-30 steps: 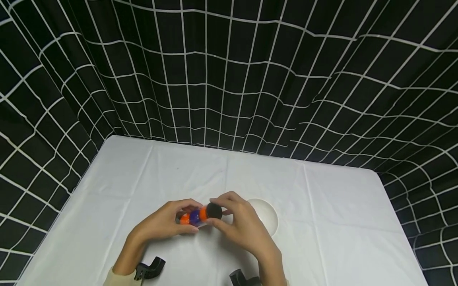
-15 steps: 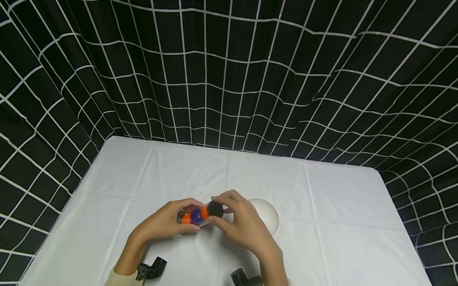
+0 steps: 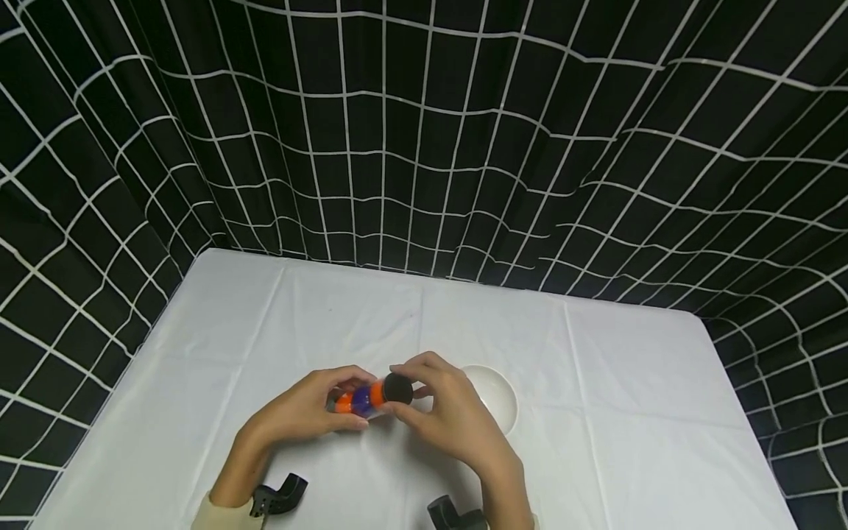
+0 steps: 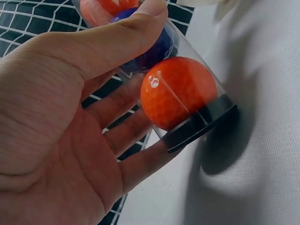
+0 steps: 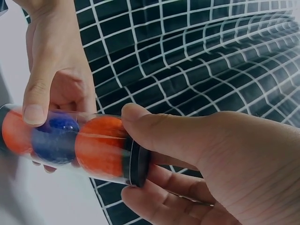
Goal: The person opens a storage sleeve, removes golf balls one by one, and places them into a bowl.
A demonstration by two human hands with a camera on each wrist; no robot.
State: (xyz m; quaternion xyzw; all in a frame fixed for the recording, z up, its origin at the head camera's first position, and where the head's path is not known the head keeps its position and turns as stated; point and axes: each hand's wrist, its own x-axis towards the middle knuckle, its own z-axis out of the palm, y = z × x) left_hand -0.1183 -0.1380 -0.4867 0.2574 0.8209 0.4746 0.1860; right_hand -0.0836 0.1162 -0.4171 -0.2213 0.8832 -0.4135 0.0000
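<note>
A clear tube (image 5: 83,118) with black end caps holds a row of dimpled golf balls, an orange ball (image 4: 178,91) at each end and a blue ball (image 5: 55,140) between them. My left hand (image 3: 311,408) grips the tube's lower left part, thumb across it on the near side and fingers behind. At the other end, my right hand (image 3: 444,405) pinches the black cap (image 3: 397,389) between thumb and fingers. The tube slants up to the right above the table, its right cap turned toward the head camera.
A white bowl (image 3: 498,397) stands on the white-clothed table (image 3: 636,412), partly behind my right hand. Black curtains (image 3: 411,147) with a white grid rise along the back and sides. Black camera mounts (image 3: 278,497) sit at both wrists.
Almost nothing differs. Both hands keep their grip on the tube and its cap, with only a slight shift in the view.
</note>
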